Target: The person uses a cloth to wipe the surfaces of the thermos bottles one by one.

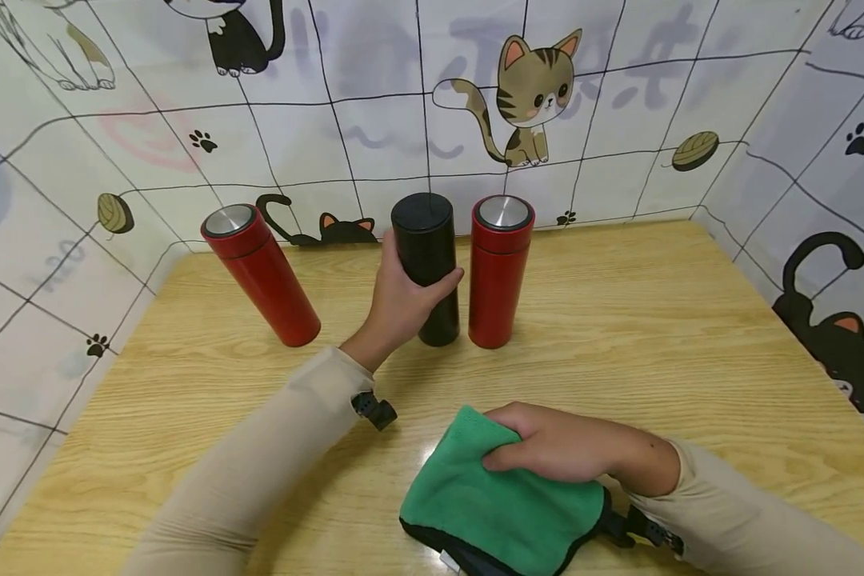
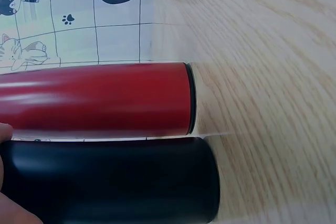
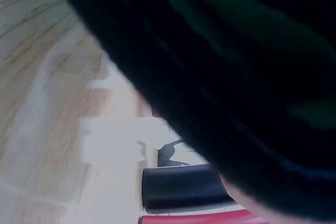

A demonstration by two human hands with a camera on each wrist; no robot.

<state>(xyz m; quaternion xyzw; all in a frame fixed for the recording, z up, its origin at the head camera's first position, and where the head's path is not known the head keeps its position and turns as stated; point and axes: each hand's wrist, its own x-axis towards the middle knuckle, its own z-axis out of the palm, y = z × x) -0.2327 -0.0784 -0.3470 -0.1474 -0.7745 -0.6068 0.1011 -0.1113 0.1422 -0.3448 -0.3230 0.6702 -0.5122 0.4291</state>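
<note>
In the head view my left hand (image 1: pixel 403 296) grips a black thermos bottle (image 1: pixel 428 252) around its middle, thumb across the front. The bottle is upright at the back of the table. Close on its right stands a red thermos bottle (image 1: pixel 500 280) with a silver lid top; another red thermos bottle (image 1: pixel 265 280) stands farther left. My right hand (image 1: pixel 565 444) holds a folded green cloth (image 1: pixel 497 516) with black edging, thumb on top, near the front; its lower fingers are hidden. The left wrist view shows the black bottle (image 2: pixel 115 182) alongside a red one (image 2: pixel 105 98). Dark cloth (image 3: pixel 173 77) fills much of the right wrist view.
The wooden table (image 1: pixel 691 336) has a light grain. A white wall covering (image 1: pixel 374 72) with cat drawings and grid lines rises behind it and along both sides. Small dark wrist devices (image 1: pixel 374 410) are strapped at both cuffs.
</note>
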